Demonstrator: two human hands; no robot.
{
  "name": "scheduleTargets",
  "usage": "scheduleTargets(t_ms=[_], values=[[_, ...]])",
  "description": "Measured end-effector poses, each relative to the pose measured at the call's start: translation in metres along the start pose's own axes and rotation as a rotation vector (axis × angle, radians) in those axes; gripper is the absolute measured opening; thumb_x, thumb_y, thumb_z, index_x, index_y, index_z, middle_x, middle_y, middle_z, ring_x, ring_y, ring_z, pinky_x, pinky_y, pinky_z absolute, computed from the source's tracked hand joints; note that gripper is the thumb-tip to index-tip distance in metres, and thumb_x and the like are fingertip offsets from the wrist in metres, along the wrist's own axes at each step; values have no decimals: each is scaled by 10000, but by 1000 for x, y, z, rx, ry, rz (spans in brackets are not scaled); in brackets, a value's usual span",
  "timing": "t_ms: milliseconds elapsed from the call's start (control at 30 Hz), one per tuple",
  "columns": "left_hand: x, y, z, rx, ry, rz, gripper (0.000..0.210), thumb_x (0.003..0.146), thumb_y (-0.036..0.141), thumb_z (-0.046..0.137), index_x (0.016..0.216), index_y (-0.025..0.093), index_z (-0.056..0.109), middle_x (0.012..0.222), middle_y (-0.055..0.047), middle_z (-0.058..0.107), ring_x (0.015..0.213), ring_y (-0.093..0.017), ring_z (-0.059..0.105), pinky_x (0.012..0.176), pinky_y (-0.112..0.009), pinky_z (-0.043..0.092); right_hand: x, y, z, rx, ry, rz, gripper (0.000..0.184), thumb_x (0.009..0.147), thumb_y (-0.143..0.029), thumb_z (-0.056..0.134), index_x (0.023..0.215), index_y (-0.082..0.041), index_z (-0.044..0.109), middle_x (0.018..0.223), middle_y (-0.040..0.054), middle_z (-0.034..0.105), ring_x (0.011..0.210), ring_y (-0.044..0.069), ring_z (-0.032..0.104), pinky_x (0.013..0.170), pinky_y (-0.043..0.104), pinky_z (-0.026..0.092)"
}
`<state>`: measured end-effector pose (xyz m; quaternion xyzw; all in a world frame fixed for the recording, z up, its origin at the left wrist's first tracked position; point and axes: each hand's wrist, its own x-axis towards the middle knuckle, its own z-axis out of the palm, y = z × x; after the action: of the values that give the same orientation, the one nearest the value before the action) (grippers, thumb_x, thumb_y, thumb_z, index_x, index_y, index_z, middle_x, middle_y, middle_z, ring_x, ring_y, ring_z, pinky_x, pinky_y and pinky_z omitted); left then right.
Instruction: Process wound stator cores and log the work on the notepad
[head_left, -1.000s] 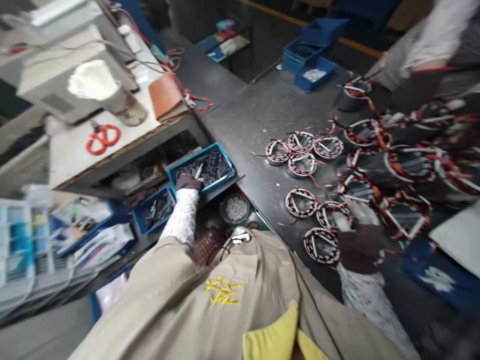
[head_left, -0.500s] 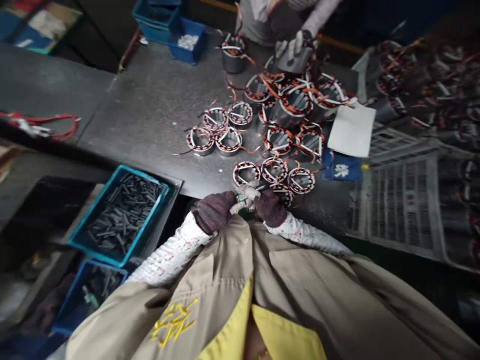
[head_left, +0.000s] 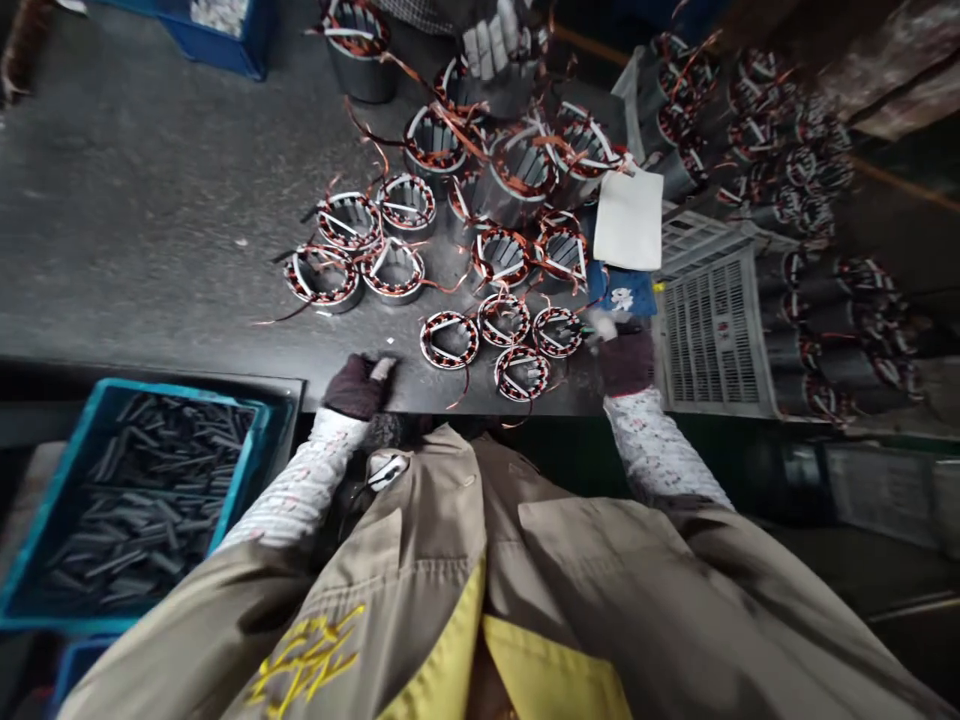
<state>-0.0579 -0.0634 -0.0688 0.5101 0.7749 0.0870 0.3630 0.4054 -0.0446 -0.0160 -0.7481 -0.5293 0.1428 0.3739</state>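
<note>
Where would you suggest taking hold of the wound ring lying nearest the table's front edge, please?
Probably by its outer rim. The wound ring lies flat, open bore up, copper windings around the inside, so pinch the rim from above. Come from the front edge of the table: other rings crowd its far side, and the right hand is closest.

The single head-worn camera looked steeply down from above the person's chest, facing forward across the dark speckled worktable [head_left: 150,220], close over its near edge; no second view existed.
</note>
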Motion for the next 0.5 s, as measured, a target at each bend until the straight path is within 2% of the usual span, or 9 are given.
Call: scheduleTargets(t_ms=[67, 167, 300, 400, 500], values=[[12, -7, -2, 235, 18, -64, 550, 1191, 602, 583, 1458, 160, 772, 1439, -264, 847, 1358, -450, 810, 1107, -499, 633, -14, 14, 11, 30, 26, 51, 529, 984, -654, 754, 1194, -177, 844, 1232, 201, 894, 1166, 389, 868, 1177, 652, 693], [15, -18, 2, 448, -14, -38, 637, 1229, 594, 451, 1509, 130, 785, 1467, -299, 825, 1357, -477, 806, 1087, -499, 617, -37, 37, 34, -22, 16, 99, 515, 968, -529, 781, 1321, -160, 849, 1347, 199, 886, 1288, 365, 844, 1246, 607, 664], [14, -29, 9, 467, -13, 35, 646, 1238, 588, 420, 1622, 208, 774, 1483, -252, 829, 1334, -450, 814, 1046, -471, 611, -38, 62, 51, -71, -15, 94, 466, 976, -417, 776, 1363, -166, 842, 1411, 196, 872, 1357, 361, 827, 1280, 601, 640], [16, -33, 10, 454, -20, 36, 663, 1239, 611, 426, 1688, 242, 743, 1507, -237, 824, 1346, -441, 811, 1056, -465, 602, -27, 73, 54, -90, -58, 95, 489, 971, -387, 782, 1401, -160, 835, 1430, 205, 864, 1374, 363, 822, 1286, 601, 635], [17, -35, 10, 454, -8, 40, 674, 1243, 618, 405, 1684, 236, 742, 1501, -235, 826, 1342, -439, 811, 1046, -455, 595, -19, 78, 54, -175, -77, 100, 516, 971, -386, 785, 1433, -164, 837, 1361, 200, 881, 1335, 379, 834, 1262, 606, 646]])
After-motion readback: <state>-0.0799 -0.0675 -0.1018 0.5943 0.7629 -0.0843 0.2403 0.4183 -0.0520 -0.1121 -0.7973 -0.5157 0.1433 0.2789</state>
